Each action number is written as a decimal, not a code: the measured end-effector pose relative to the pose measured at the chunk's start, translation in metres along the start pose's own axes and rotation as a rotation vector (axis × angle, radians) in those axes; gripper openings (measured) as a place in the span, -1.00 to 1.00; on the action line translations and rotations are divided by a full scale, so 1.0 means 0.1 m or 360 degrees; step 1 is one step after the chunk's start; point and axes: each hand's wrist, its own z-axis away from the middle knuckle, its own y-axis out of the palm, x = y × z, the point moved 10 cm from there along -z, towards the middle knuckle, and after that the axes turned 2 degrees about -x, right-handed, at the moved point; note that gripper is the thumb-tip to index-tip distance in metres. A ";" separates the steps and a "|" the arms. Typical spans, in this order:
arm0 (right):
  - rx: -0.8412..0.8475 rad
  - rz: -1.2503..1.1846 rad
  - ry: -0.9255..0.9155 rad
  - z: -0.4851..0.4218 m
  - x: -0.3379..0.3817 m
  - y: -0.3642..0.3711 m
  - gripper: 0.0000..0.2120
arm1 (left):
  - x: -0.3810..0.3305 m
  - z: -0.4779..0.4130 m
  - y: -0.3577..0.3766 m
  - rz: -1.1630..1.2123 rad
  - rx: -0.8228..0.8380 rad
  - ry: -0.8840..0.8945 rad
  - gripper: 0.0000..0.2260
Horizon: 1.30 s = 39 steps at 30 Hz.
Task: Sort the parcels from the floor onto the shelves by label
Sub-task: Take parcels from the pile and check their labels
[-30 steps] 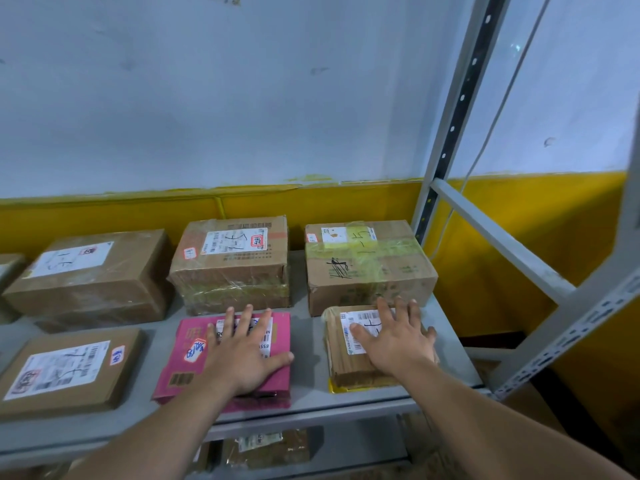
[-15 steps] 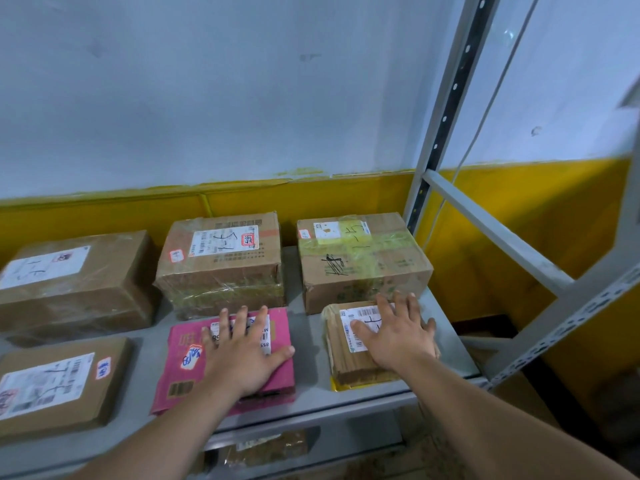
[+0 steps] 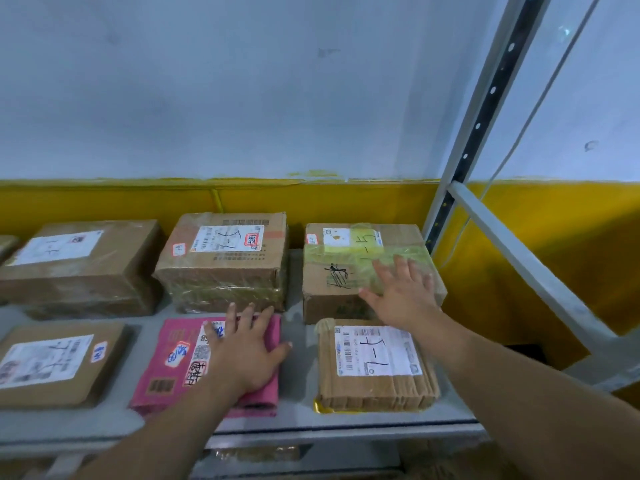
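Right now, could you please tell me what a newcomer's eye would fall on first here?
The bright pink parcel at the front centre of the shelf stands out, with the left hand flat on it. Behind and to the right, the right hand is spread over a brown box wrapped in yellow-green tape. A yellow band runs along the wall behind.

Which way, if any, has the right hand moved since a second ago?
Yes: the right hand left the corrugated parcel, going back over the taped box.
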 end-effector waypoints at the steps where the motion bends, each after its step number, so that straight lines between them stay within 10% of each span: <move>1: 0.0032 0.0008 -0.0030 -0.06 0.00 0.05 -0.29 | 0.01 0.00 0.00 -0.0006 -0.0009 -0.0013 -0.30; 21: 0.0104 -0.0077 -0.0408 0.51 0.48 0.20 -0.31 | 0.19 0.32 -0.02 0.0055 0.0063 -0.0120 -0.18; 28: 0.0172 0.0006 -0.0305 0.84 0.52 0.50 -0.23 | 0.32 0.56 0.15 -0.0090 0.0084 -0.0016 0.11; 36: 0.0142 -0.0025 -0.0207 0.86 0.45 0.47 -0.26 | 0.33 0.53 0.12 -0.0113 0.0098 0.0051 -0.17; 39: 0.0126 -0.0035 -0.0157 0.86 0.49 0.45 -0.28 | 0.34 0.57 0.13 -0.0108 0.0101 0.0061 0.01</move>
